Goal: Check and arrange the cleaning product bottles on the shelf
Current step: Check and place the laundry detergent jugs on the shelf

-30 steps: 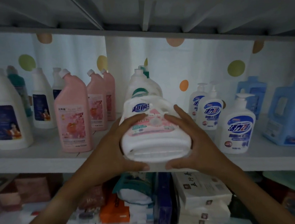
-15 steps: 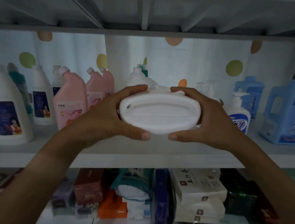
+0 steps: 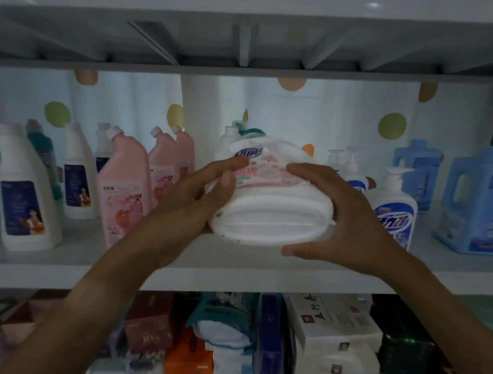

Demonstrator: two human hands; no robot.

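White shelving fills the view, backed by a pale curtain [image 3: 337, 119] printed with coloured dots. On the middle shelf [image 3: 67, 268], the left section carries white bottles with dark blue labels [image 3: 21, 194], with teal bottles partly visible behind them. To their right stands a row of pink bottles [image 3: 124, 188] with angled white caps, arranged one behind another. The right section holds white pump bottles [image 3: 394, 200] with blue logos, and blue jugs with handles [image 3: 479, 199] at the far right. The white detergent jug [image 3: 267, 203] is held above the front centre of the middle shelf, tilted so that its oval base faces the camera and its pink-and-white label faces upward. The left hand [image 3: 193, 203] grips the left side of the jug, fingers extended across the label and thumb against the side wall. The right hand [image 3: 340, 217] grips the right side, fingers curved over the top edge and thumb lying beneath the base rim. Whether the jug base touches the shelf cannot be determined. Another white bottle [image 3: 226, 142] stands directly behind the held jug. On the lower shelf, boxed goods are stacked, including an orange box [image 3: 189, 362] and white boxes [image 3: 338, 328] with dark lettering.
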